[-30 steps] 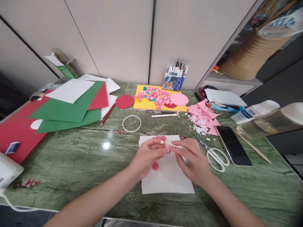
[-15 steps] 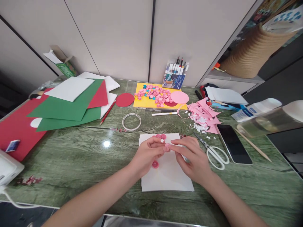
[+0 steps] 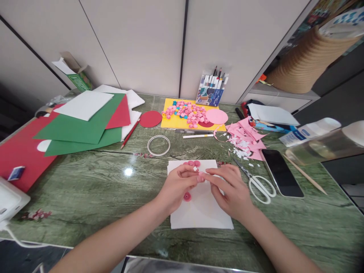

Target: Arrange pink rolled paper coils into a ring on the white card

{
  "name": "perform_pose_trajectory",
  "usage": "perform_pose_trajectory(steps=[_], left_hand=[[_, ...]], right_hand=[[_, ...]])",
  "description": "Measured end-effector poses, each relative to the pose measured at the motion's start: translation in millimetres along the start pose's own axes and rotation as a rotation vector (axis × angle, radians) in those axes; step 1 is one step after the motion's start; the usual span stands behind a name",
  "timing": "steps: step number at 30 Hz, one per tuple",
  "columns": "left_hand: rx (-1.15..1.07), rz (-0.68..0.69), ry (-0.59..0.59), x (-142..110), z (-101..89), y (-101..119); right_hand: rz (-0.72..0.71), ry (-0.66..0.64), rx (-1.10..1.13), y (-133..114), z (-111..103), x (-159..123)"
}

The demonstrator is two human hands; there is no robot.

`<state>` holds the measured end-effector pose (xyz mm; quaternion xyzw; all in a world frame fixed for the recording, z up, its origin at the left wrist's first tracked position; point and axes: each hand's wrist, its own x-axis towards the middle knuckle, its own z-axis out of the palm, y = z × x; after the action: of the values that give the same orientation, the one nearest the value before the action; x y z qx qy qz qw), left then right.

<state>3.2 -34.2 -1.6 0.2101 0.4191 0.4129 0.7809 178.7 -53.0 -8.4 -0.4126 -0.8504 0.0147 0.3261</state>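
My left hand (image 3: 178,185) pinches a small pink rolled-paper flower (image 3: 201,176) between thumb and fingers, above a white sheet of paper (image 3: 203,214). A tiny white square (image 3: 195,169) shows by the left fingertips. From the other side my right hand (image 3: 229,189) reaches in, its fingers apart and a fingertip touching the flower. On the sheet lie more pink paper coils, one of them a pink coil (image 3: 187,196) below the left fingers and a pink coil (image 3: 196,163) near the top edge. My hands cover part of the sheet.
White-handled scissors (image 3: 260,187) and a phone (image 3: 281,172) lie to the right, near pink paper scraps (image 3: 247,138). Behind are a tape roll (image 3: 158,154) and yellow card (image 3: 167,123) bearing many paper coils. Coloured sheets (image 3: 74,131) cover the left; a bottle (image 3: 315,148) lies far right.
Both hands hold nearly the same pose around the flower. The whole view has shifted very slightly; nothing else has visibly moved.
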Motion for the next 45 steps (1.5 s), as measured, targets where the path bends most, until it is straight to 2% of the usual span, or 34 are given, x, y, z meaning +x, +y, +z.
perform_pose_trajectory(steps=[6, 13, 18, 21, 26, 32, 35, 40, 45], left_hand=[[0.001, 0.021, -0.026, 0, -1.8, -1], [0.051, 0.064, -0.039, 1, -2.8, -2], [0.037, 0.043, -0.027, 1, -1.2, -2], [0.032, 0.016, -0.023, 0, -0.7, 0], [0.055, 0.022, -0.020, 1, -0.1, 1], [0.084, 0.016, -0.013, 0, -0.1, 0], [0.076, 0.000, -0.004, -1, 0.8, 2], [0.064, 0.002, -0.017, 1, 0.3, 2], [0.054, -0.002, -0.018, 2, -1.0, 0]], right_hand=[[0.020, 0.030, 0.058, -2, 0, 1], [0.120, 0.042, 0.173, -7, 0, 5], [0.150, 0.059, 0.209, -9, -1, 5], [0.239, 0.026, 0.282, -9, -2, 6], [0.442, -0.062, 0.557, -5, 0, 6], [0.582, -0.111, 0.751, -1, 0, 10], [0.562, -0.105, 0.704, -2, -1, 10], [0.428, -0.060, 0.467, -9, -1, 6], [0.352, -0.022, 0.354, -10, -1, 4]])
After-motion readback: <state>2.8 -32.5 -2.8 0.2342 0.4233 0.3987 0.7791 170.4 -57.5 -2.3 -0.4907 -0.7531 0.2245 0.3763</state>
